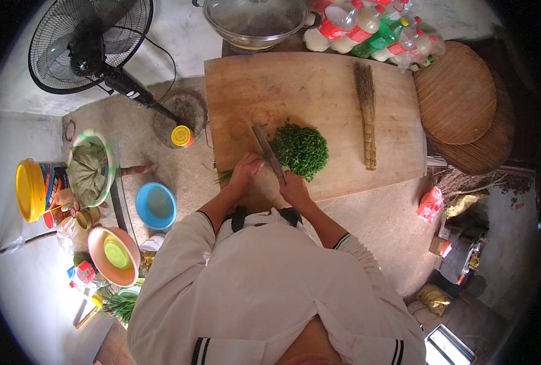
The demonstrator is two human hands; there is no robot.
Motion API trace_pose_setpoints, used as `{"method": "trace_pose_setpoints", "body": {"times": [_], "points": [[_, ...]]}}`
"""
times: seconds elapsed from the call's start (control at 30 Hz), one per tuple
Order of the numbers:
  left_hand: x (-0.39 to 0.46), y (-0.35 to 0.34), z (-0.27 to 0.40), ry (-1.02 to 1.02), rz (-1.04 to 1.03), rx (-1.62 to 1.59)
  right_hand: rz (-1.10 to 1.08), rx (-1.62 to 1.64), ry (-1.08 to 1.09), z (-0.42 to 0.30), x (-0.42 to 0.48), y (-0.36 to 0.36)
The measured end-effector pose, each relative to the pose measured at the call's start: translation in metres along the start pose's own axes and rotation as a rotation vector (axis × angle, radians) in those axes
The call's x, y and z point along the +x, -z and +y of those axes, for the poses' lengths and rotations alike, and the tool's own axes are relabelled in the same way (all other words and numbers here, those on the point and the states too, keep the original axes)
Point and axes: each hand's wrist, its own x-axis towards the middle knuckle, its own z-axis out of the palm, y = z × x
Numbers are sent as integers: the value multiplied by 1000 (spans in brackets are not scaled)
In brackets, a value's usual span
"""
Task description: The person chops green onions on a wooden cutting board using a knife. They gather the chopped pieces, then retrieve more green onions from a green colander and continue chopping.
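Note:
On the large wooden board (288, 86) lies a heap of finely chopped green herbs (303, 148), probably chives. My right hand (294, 189) grips the handle of a kitchen knife (268, 150), whose blade points away from me along the heap's left side. Just left of the blade, my left hand (246, 169) rests low over the board with its fingers curled around the end of a green bunch. Some uncut green stalks (224, 175) stick out to the left of that hand, at the board's edge. The fingers hide most of the bunch.
Right of the heap lies a straw whisk broom (368, 118). A lidded wok (255, 20) and several plastic bottles (339, 20) stand behind the board. Round woven lids (457, 91) lean at its right. Leftward are a standing fan (87, 50) and a blue basin (156, 206).

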Motion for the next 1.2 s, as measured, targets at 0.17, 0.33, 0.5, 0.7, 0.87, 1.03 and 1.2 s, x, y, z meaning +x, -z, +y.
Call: {"method": "trace_pose_setpoints", "body": {"times": [0.17, 0.33, 0.5, 0.7, 0.87, 1.03, 1.2], "points": [[0, -3, -10, -68, 8, 66, 44, 7, -48, -9, 9, -8], [-2, -9, -13, -50, 40, 5, 201, 102, 61, 12, 13, -15], [5, -7, -2, -29, 34, 11, 165, 187, 0, 9, 7, -4], [9, -1, 6, -14, 5, 4, 122, 78, 55, 0, -3, 4], [9, 0, 3, -32, -2, 40, -10, -86, -86, -20, -7, 10], [5, -4, -5, -66, -12, 85, 38, -97, -85, -22, -4, 1], [7, -7, -6, -36, -16, 41, 134, 39, 12, -2, 11, -7]]}}
